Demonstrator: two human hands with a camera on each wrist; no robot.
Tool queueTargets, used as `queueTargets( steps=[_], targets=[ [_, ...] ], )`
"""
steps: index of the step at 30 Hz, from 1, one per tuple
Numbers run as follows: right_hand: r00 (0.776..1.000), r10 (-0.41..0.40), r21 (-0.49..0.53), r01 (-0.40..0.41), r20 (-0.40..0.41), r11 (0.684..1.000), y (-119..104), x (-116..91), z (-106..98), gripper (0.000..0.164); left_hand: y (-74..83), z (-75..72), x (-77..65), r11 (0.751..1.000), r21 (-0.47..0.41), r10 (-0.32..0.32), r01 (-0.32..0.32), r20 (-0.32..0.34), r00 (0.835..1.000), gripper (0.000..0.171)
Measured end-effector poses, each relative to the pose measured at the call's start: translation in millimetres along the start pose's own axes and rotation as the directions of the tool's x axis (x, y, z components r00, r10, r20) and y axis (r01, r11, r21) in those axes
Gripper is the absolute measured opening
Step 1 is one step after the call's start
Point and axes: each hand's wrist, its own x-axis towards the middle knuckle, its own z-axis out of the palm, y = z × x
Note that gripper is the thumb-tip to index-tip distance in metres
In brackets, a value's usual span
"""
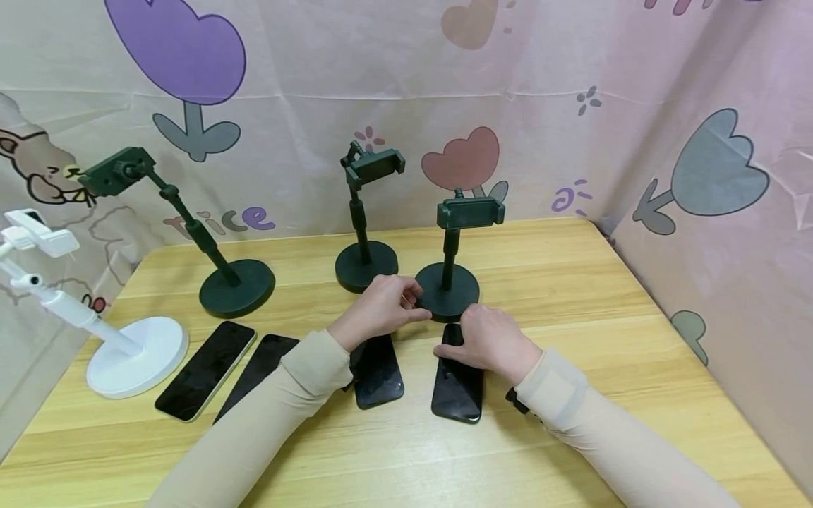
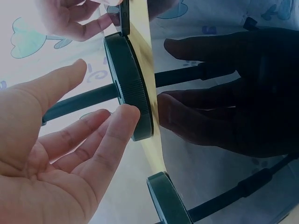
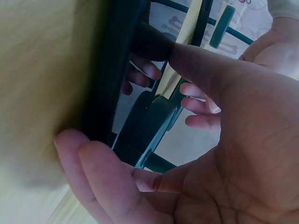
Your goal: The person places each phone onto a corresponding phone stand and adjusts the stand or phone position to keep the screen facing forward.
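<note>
My right hand (image 1: 492, 342) grips a black phone (image 1: 459, 395) lying in front of the rightmost green phone stand (image 1: 471, 213). Its thumb lies across the dark screen, and its other fingers curl at the opposite edge in the right wrist view. Beside that stand's round base (image 2: 127, 86) is my left hand (image 1: 384, 308), fingers loosely bent, with fingertips at the rim; whether they press on it I cannot tell. Below the left wrist lies another black phone (image 1: 379, 377), partly covered by the hand and sleeve. Its glossy screen reflects the left hand in the left wrist view.
Behind the left hand stands a second green phone stand (image 1: 366, 264). A third green stand (image 1: 237, 288) and a white stand (image 1: 136, 356) are at the left. Two more phones lie there, one whole phone (image 1: 206, 370) and one phone (image 1: 263, 360) partly under the sleeve. Patterned cloth (image 1: 305, 162) hangs behind.
</note>
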Motion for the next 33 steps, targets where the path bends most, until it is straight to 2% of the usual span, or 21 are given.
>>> queueTargets(
  steps=[11,16,26,33],
  targets=[
    [0.998,-0.037,0.005,0.037,0.047,0.999,2,-5,-6,0.055,1.0,-0.4,0.4,1.000,-0.006,-0.018,0.018,0.013,1.000,0.043],
    [0.997,-0.046,-0.023,0.048,0.067,0.999,3,-8,-7,0.053,1.0,-0.3,1.0,1.000,-0.013,-0.022,0.022,0.020,1.000,0.044],
    [0.994,-0.060,-0.088,0.069,0.095,0.994,4,-14,-7,0.068,2.3,0.2,2.2,0.999,-0.024,-0.040,0.040,0.033,0.999,0.043],
    [0.993,-0.096,-0.105,0.103,0.073,0.989,4,-22,-7,0.068,4.4,-1.7,2.4,0.999,-0.035,-0.020,0.020,0.013,1.000,0.042]
  ],
)
